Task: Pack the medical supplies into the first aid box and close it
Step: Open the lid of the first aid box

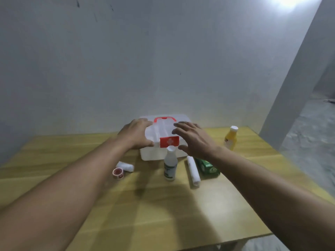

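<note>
A white first aid box (pixel 159 131) with a red handle and a red latch stands shut at the table's far middle. My left hand (pixel 137 135) grips its left lid edge. My right hand (pixel 192 139) hovers with spread fingers over the box's right side; contact is unclear. In front of the box stands a white bottle (pixel 170 164). A long white gauze roll (pixel 193 172) and a green carton (pixel 208 167) lie to its right. A short bandage roll (pixel 126 166) and a red tape roll (pixel 118 173) lie at the left.
A yellow bottle (pixel 231 138) with a white cap stands at the table's back right. The wooden table (pixel 145 211) meets a grey wall behind the box. Its right edge drops off to a concrete floor.
</note>
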Tool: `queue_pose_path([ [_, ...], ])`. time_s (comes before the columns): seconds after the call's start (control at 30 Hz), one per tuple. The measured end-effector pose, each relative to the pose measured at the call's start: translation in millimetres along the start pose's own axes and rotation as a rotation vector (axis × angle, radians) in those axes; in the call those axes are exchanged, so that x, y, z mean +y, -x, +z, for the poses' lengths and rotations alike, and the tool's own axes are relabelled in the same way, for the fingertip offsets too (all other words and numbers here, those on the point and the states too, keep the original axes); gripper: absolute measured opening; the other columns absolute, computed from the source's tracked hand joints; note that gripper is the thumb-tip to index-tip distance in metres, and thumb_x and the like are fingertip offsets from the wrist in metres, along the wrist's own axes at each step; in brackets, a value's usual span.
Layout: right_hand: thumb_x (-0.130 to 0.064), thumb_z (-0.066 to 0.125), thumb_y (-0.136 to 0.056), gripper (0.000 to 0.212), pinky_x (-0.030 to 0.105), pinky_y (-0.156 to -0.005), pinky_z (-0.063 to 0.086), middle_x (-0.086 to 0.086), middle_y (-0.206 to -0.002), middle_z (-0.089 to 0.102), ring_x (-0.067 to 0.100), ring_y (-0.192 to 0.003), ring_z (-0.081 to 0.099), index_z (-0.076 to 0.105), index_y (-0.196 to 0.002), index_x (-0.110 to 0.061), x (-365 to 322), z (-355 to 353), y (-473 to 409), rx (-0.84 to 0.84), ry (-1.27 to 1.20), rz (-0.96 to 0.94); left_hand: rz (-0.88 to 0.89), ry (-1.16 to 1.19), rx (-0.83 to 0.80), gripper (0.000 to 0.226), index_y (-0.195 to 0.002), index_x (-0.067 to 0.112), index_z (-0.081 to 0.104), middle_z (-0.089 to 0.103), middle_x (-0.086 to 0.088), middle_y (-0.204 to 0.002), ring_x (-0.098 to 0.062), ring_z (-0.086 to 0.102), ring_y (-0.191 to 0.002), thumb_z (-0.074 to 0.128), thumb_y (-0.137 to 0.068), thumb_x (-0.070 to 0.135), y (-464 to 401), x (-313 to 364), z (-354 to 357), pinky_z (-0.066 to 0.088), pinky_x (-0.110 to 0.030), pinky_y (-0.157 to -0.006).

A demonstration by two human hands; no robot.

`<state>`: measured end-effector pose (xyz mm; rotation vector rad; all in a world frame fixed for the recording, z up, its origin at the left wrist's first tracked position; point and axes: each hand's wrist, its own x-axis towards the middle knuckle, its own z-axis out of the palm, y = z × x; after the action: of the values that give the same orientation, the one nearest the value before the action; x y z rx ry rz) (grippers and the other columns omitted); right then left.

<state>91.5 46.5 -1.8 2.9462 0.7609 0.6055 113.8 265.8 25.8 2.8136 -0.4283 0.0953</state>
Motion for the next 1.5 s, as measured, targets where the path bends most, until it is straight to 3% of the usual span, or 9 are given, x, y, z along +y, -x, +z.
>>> queue_pose_path([
  [0.13,-0.024,0.083,-0.069,0.061,0.048,-0.108,0.036,0.02,-0.141,0.049,0.036,-0.132,0.046,0.054,-0.12,-0.01,5.0,14.2,-3.1,0.01,0.063,-0.088,0.048,-0.107,0.063,0.092,-0.147,0.023,0.038,0.036,-0.001,-0.155,-0.024,0.036,-0.14,0.082,-0.069,0.042,-0.6,-4.1,5.6,0.035,-0.041,-0.112],
  [0.27,-0.026,0.065,-0.082,0.034,0.053,-0.096,0.048,0.025,-0.129,0.058,0.041,-0.119,0.057,0.056,-0.108,-0.007,2.4,21.0,-3.2,0.108,0.128,-0.135,0.101,-0.183,0.124,0.09,-0.146,0.021,0.038,0.042,-0.001,-0.151,-0.023,0.039,-0.137,0.082,-0.07,0.038,0.2,-6.5,13.3,0.038,-0.037,-0.106],
  [0.43,-0.02,0.069,-0.076,0.037,0.058,-0.093,0.048,0.029,-0.128,0.057,0.045,-0.117,0.056,0.051,-0.105,-0.007,5.1,29.5,-2.1,0.11,0.191,-0.177,0.112,-0.191,0.145,0.088,-0.148,0.023,0.035,0.035,-0.001,-0.156,-0.022,0.033,-0.141,0.08,-0.073,0.037,0.3,-9.8,16.7,0.037,-0.036,-0.108],
  [0.57,-0.027,0.043,-0.082,0.033,0.059,-0.093,0.047,0.029,-0.131,0.056,0.045,-0.12,0.054,0.051,-0.107,-0.007,6.4,28.4,-2.4,0.094,0.173,-0.192,0.109,-0.158,0.145,0.087,-0.148,0.022,0.035,0.035,-0.002,-0.156,-0.022,0.033,-0.142,0.079,-0.074,0.039,-0.4,-9.9,14.7,0.034,-0.037,-0.111],
  [0.9,-0.023,0.03,-0.099,0.036,0.062,-0.099,0.043,0.024,-0.134,0.055,0.04,-0.127,0.05,0.056,-0.113,-0.003,12.6,24.6,-1.0,0.156,0.058,-0.146,0.036,0.037,0.169,0.092,-0.151,0.019,0.03,0.025,-0.003,-0.16,-0.024,0.026,-0.145,0.08,-0.075,0.037,0.2,-12.0,20.9,0.03,-0.036,-0.114],
  [1.03,-0.022,0.028,-0.1,0.034,0.062,-0.102,0.04,0.022,-0.134,0.056,0.038,-0.128,0.05,0.054,-0.112,-0.004,8.9,18.7,-4.4,0.219,-0.046,-0.083,0.005,0.148,0.181,0.102,-0.154,0.018,0.018,0.015,-0.002,-0.163,-0.023,0.02,-0.148,0.081,-0.075,0.032,-0.5,-11.4,26.5,0.027,-0.038,-0.116],
  [1.2,-0.017,0.036,-0.098,0.031,0.062,-0.1,0.042,0.018,-0.123,0.065,0.034,-0.118,0.059,0.055,-0.117,-0.002,7.6,6.5,-16.3,0.349,-0.091,-0.025,-0.063,0.239,0.203,0.133,-0.15,0.018,-0.023,-0.022,-0.002,-0.162,-0.02,-0.003,-0.152,0.083,-0.071,0.038,2.1,-6.3,32.3,0.019,-0.036,-0.119],
  [1.37,-0.012,0.045,-0.098,0.021,0.059,-0.1,0.042,0.016,-0.109,0.069,0.034,-0.097,0.068,0.055,-0.116,-0.003,12.8,-7.2,-40.5,0.456,-0.178,0.061,-0.122,0.32,0.256,0.115,-0.143,0.01,-0.036,-0.036,-0.006,-0.156,-0.019,-0.019,-0.149,0.053,-0.088,0.058,6.3,-1.5,47.3,0.0,-0.043,-0.123],
  [1.5,-0.014,0.044,-0.099,0.019,0.051,-0.084,0.049,0.015,-0.097,0.07,0.035,-0.083,0.065,0.055,-0.111,-0.005,20.1,-16.1,-61.7,0.515,-0.215,0.076,-0.105,0.143,0.204,0.086,-0.144,0.009,-0.033,-0.038,-0.008,-0.154,-0.02,-0.029,-0.146,0.027,-0.099,0.051,0.2,-4.8,58.1,-0.015,-0.042,-0.12],
])
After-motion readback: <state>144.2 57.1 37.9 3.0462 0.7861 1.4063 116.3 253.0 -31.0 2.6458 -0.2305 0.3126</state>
